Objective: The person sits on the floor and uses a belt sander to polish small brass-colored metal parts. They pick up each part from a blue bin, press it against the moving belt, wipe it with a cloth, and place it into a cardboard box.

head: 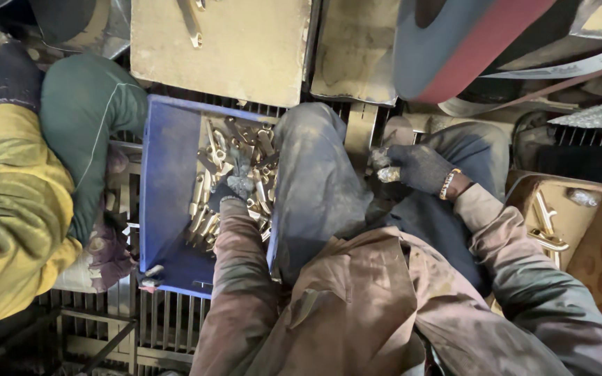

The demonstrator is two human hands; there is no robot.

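Note:
My left hand (230, 186), in a dark glove, reaches into a blue plastic crate (168, 167) and rests on a heap of brass-coloured metal parts (235, 150); whether it grips one is hidden by the glove. My right hand (416, 167), also gloved and with a beaded bracelet at the wrist, is closed on a small shiny metal piece (387, 173) beside my right knee. My knee in dusty blue trousers (315, 181) lies between the two hands.
A co-worker in a yellow sleeve (8, 209) and green trousers (85, 118) sits at the left, with a dark gloved hand (7, 75). A red sanding belt (468, 49) runs at the upper right. A cardboard box (593, 244) with brass handles stands at the right. A metal grate floor (155, 327) lies below.

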